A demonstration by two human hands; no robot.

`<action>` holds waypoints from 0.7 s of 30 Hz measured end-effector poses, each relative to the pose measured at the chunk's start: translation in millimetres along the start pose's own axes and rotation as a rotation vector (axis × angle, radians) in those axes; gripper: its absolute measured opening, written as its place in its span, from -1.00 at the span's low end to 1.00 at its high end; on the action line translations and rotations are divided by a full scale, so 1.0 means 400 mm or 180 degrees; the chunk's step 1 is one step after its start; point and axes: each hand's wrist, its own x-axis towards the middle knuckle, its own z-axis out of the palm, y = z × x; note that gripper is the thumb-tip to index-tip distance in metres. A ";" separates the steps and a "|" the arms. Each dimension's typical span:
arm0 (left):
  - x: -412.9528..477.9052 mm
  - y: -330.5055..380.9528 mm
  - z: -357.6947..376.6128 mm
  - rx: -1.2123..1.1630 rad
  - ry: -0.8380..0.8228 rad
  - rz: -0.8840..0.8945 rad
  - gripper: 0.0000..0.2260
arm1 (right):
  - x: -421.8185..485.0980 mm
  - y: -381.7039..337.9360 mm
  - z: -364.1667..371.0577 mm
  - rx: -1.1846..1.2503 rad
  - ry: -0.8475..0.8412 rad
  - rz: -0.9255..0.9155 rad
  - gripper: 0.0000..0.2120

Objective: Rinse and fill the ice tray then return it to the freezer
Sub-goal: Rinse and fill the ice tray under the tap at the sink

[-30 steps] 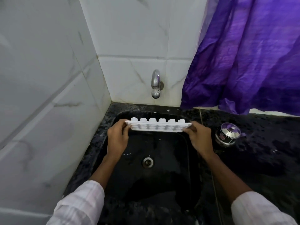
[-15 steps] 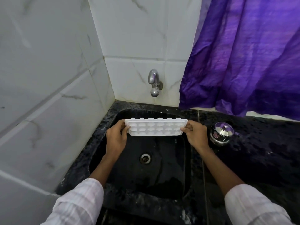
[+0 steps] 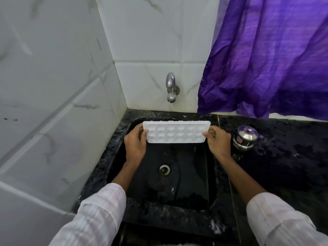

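- You hold the white ice tray (image 3: 176, 132) by its two short ends, over the back part of the black sink (image 3: 113, 157).
- Your left hand (image 3: 134, 145) grips the left end, with the thumb on the near face and the fingers curled behind the edge.
- Your right hand (image 3: 219, 143) pinches the right end the same way, with the thumb tip lying on the tray's rim.
- The tray lies lengthwise from left to right, and the face with its rows of cells is tilted toward you.
- It hangs below and in front of the metal tap (image 3: 170, 89) on the tiled wall, well above the drain (image 3: 164, 169).
- A small steel pot (image 3: 245, 138) with a lid stands on the wet black counter (image 3: 284, 157), just beside your right hand.
- A purple curtain (image 3: 275, 59) hangs over the counter's back edge.
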 end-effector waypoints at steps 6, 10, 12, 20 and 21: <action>0.008 -0.041 -0.004 -0.0039 -0.0183 0.0094 -0.80 | -0.020 0.018 0.024 -0.0143 -0.0119 0.0225 -0.85; 0.006 -0.056 -0.001 -0.0003 -0.0373 0.0097 -0.82 | -0.040 0.021 0.037 -0.0214 0.0001 0.0251 -0.86; 0.000 -0.067 0.000 0.0032 -0.0457 0.0011 -0.83 | -0.049 0.024 0.045 -0.0332 -0.0001 0.0297 -0.86; 0.008 -0.079 -0.012 -0.0052 -0.0458 0.0028 -0.88 | -0.061 -0.001 0.056 -0.0230 0.0233 0.0259 -0.87; 0.012 -0.080 -0.013 -0.0055 -0.0461 0.0020 -0.88 | -0.063 -0.004 0.058 -0.0218 0.0190 0.0283 -0.91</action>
